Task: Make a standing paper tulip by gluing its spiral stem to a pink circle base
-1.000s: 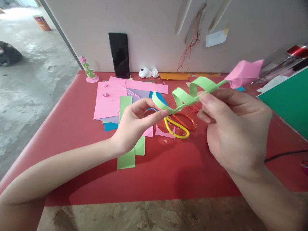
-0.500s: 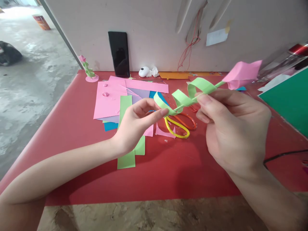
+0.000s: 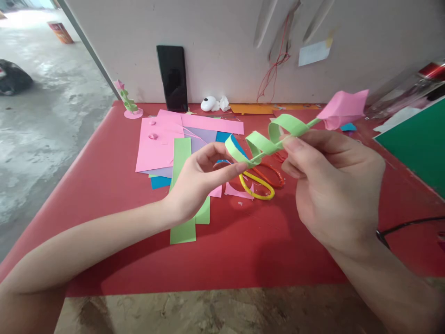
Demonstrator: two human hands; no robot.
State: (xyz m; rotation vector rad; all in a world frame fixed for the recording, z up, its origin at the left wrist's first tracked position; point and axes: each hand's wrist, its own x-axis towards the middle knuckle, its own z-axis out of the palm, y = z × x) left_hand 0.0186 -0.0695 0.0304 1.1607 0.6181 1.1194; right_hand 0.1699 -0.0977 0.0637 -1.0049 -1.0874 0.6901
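Observation:
A paper flower (image 3: pixel 342 109) with a pink folded head and a green stem is held up above the table, its head to the upper right. Green paper strips curl in loops (image 3: pixel 289 124) along the stem. My right hand (image 3: pixel 339 185) pinches the stem between thumb and fingers, below the head. At the stem's lower left end, my left hand (image 3: pixel 205 181) is closed with thumb and fingers on the last green curl. Behind and below the flower lie scissors with yellow and orange handles (image 3: pixel 259 188); their blades are hidden.
Pink sheets (image 3: pixel 153 153), green strips (image 3: pixel 182 195) and blue paper lie on the red table (image 3: pixel 243 260). A small finished paper flower (image 3: pixel 130 109) stands at the back left. A phone (image 3: pixel 173 79) leans on the wall beside a white case (image 3: pixel 208 104). A green board (image 3: pixel 417 144) is at right.
The flower's head and my right hand have shifted slightly left. The thumb and fingers of my left hand have moved a little right along the lower end of the stem.

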